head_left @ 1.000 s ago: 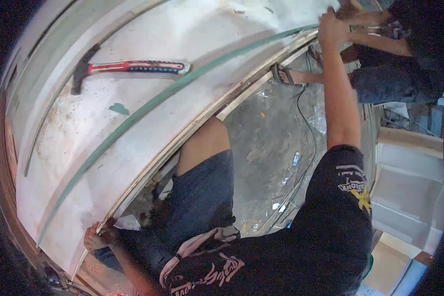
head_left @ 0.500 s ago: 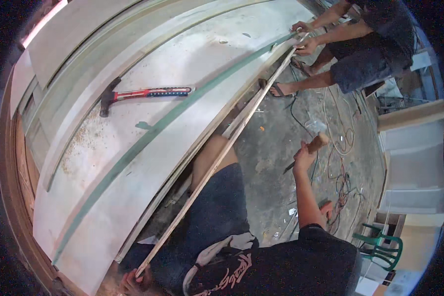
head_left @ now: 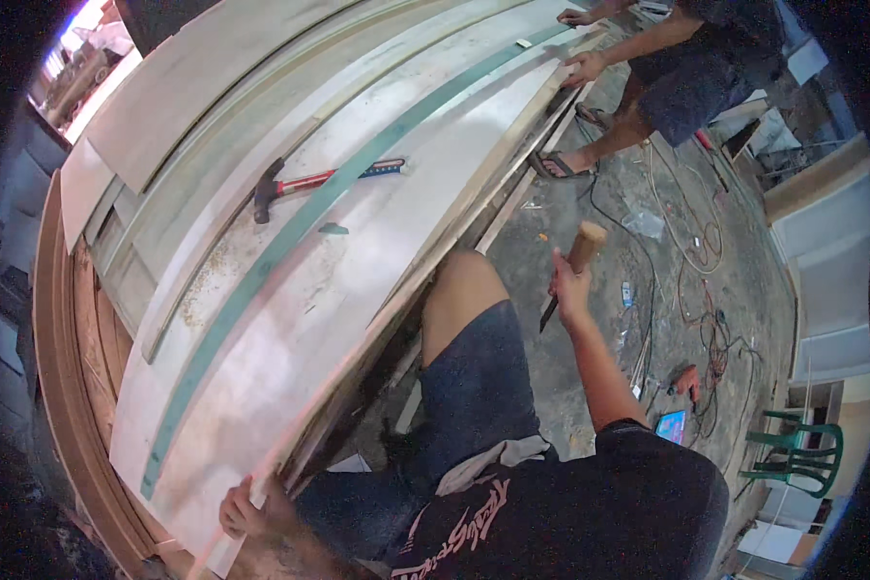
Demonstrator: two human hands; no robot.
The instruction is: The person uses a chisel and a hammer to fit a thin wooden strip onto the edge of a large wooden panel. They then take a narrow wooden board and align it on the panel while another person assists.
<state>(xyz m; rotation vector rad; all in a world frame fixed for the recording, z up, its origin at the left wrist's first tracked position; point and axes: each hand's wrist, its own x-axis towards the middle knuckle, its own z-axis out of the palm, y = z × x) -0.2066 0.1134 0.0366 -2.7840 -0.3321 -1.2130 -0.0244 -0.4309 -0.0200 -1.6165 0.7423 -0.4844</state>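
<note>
My left hand [head_left: 248, 509] is closed around the near end of a long thin wooden strip [head_left: 292, 435], at the near edge of a white panel [head_left: 251, 406]. The strip runs away along that edge toward another person's hand [head_left: 585, 68]. Over the floor, right of my bare knee, my right hand [head_left: 570, 288] grips a tool with a thick wooden handle [head_left: 587, 244] and a narrow dark blade pointing down; its exact kind is unclear. A green strip [head_left: 251, 290] curves lengthwise over the panel and crosses the handle of a claw hammer [head_left: 300, 182].
The other person's second hand [head_left: 575, 17] rests at the panel's far end. On the concrete floor at right lie tangled cables [head_left: 715, 338], a red power tool [head_left: 686, 382] and a lit phone-like screen [head_left: 671, 426]. A green plastic chair [head_left: 797, 452] stands beyond.
The wooden strip has shifted left from over my leg onto the panel's edge, with my left hand and the other person's hands on it. The green strip now crosses the hammer. My view has shifted.
</note>
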